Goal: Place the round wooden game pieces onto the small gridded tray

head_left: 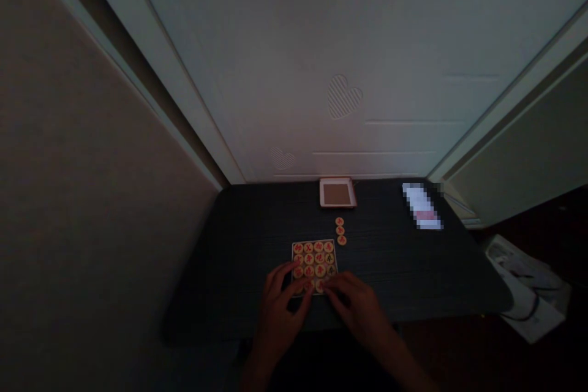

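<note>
A shallow square box [336, 251] holds round Chinese chess pieces [308, 259] in rows, most with red characters and a few with dark ones. It lies near the front of the dark table. My left hand [279, 301] reaches over the box's left and front side, fingers spread, fingertips touching the pieces. From the right, my right hand [357, 305] brings thumb and forefinger together at a front-row piece [320, 286]. My fingers partly cover the front row. Three more red-marked pieces [340, 230] lie in a short column just beyond the box's right corner.
An open box lid [337, 193] with a brown inside stands at the back of the table [257, 220], close to the white panel [294, 104]. A lit, blurred-out phone [421, 206] lies at the back right. A whitish bag [528, 288] is beside the table's right end.
</note>
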Action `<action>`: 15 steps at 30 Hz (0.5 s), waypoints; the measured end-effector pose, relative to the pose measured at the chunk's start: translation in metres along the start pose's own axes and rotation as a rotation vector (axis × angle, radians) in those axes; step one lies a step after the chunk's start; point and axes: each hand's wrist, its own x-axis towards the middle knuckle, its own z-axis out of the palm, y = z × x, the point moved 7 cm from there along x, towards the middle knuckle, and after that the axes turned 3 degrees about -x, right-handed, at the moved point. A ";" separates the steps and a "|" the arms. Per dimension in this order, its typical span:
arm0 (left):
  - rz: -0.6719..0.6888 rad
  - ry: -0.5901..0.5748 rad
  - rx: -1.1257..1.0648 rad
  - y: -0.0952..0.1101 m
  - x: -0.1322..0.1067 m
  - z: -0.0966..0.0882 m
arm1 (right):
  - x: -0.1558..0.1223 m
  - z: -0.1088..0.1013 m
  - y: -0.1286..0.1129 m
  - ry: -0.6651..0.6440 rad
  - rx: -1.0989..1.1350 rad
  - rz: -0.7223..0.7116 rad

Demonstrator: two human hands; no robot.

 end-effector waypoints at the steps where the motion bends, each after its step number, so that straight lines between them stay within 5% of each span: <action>1: -0.001 0.002 0.005 0.000 0.000 0.000 | 0.000 0.000 0.000 -0.001 -0.002 0.001; 15: 0.000 0.003 0.009 0.001 0.001 0.000 | -0.001 0.001 0.003 0.032 0.039 0.020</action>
